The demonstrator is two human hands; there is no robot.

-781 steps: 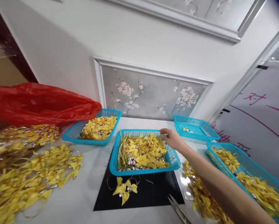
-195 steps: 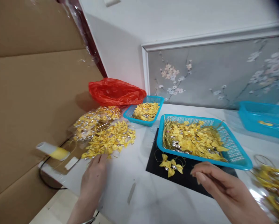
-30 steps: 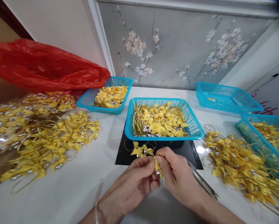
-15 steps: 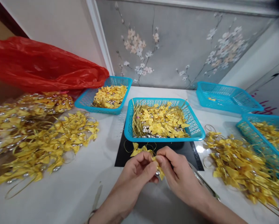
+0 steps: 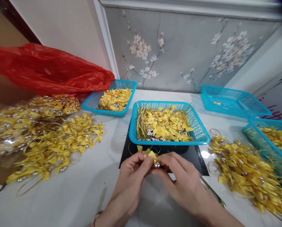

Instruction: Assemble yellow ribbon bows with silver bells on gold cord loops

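Observation:
Between my hands is a small yellow ribbon piece (image 5: 152, 154) with silver beads or bells (image 5: 157, 164) hanging at its lower right. My left hand (image 5: 133, 178) pinches the ribbon between thumb and fingers. The thumb and bent fingers of my right hand (image 5: 182, 179) close in at the silver beads; whether they grip the beads or a cord is hidden. Just beyond my fingertips, another yellow ribbon piece (image 5: 139, 148) with thin gold cord lies on a black mat (image 5: 200, 160).
A blue basket (image 5: 171, 142) full of ribbon pieces and gold cords stands ahead. Other blue baskets (image 5: 129, 107) (image 5: 237, 113) sit at the back left and right. Ribbon heaps (image 5: 67, 138) (image 5: 249, 170) lie on both sides. A red plastic bag (image 5: 53, 72) is at left; a metal tool (image 5: 213, 192) is partly under my right hand.
My right fingers have shifted from the ribbon's top down to the silver beads' side. The ribbon piece has turned, its beads now facing up and more visible. The view has tilted slightly.

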